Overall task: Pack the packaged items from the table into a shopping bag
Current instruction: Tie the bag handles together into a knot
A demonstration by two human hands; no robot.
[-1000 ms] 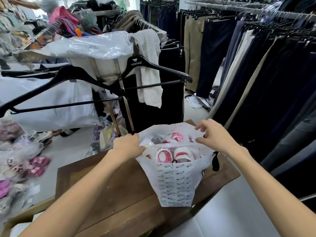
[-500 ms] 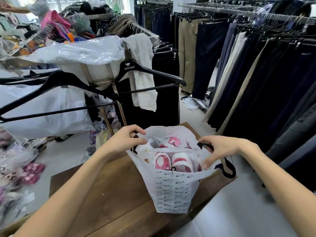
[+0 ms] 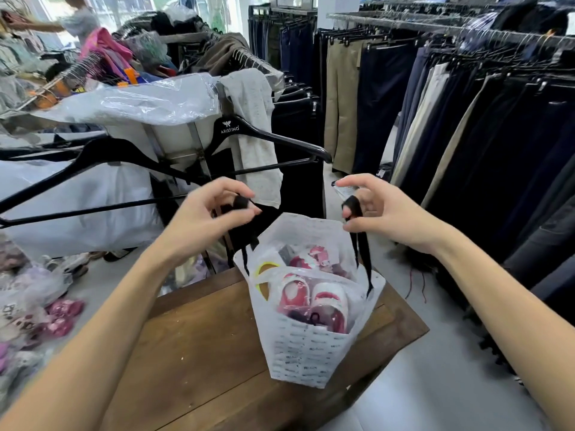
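Observation:
A white shopping bag (image 3: pixel 306 356) with small printed lettering stands on the right end of the wooden table (image 3: pixel 199 346). Inside it lie packaged pink-and-white shoes (image 3: pixel 311 298) in clear plastic, with more packets behind them. My left hand (image 3: pixel 211 213) pinches the bag's left black ribbon handle (image 3: pixel 239 203) above the bag. My right hand (image 3: pixel 382 209) pinches the right black ribbon handle (image 3: pixel 357 241), which runs down to the bag's rim. Both hands are raised above the bag's mouth, apart from each other.
Black hangers (image 3: pixel 273 141) jut from a clothes rack just beyond the table. Dark trousers (image 3: pixel 497 135) hang on rails at the right. Bagged items (image 3: pixel 37 306) lie on the floor at the left. A person (image 3: pixel 74 20) stands far back left.
My hands have left the bag's rim and risen, each pulling a black ribbon handle up. The bag's mouth has opened wider.

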